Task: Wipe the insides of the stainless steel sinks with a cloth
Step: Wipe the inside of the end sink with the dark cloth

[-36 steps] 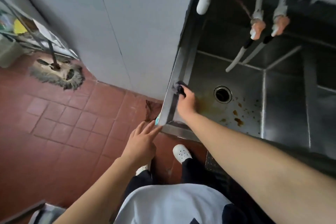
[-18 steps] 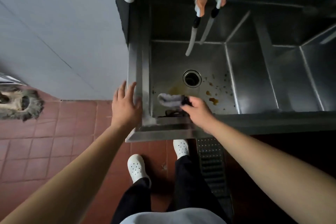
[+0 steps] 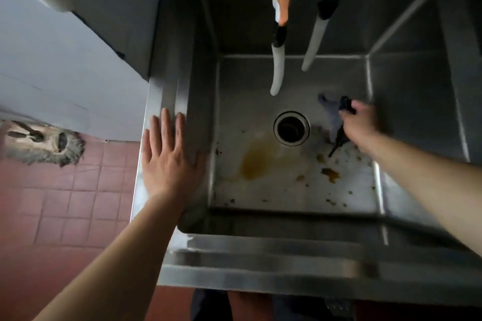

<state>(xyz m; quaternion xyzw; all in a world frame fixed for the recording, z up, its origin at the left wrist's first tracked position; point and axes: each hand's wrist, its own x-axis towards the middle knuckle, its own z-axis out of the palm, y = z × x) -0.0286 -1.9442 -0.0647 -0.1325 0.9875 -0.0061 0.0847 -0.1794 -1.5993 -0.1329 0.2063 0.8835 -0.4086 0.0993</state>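
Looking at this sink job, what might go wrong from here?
The cloth in the right hand lies just right of the open drain; a loose end might slip in. The brown stains on the sink floor may smear rather than lift. The left hand rests flat on the rim and might slip if it is wet.

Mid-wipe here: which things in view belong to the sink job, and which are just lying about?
Part of the job:
- stainless steel sink, brown stains on its floor
- grey-and-black cloth, gripped by the right hand
- left hand, flat on the sink's left rim
- round drain

Lying about:
- grey shaggy mop head on the red tile floor
- two white hoses hanging over the basin
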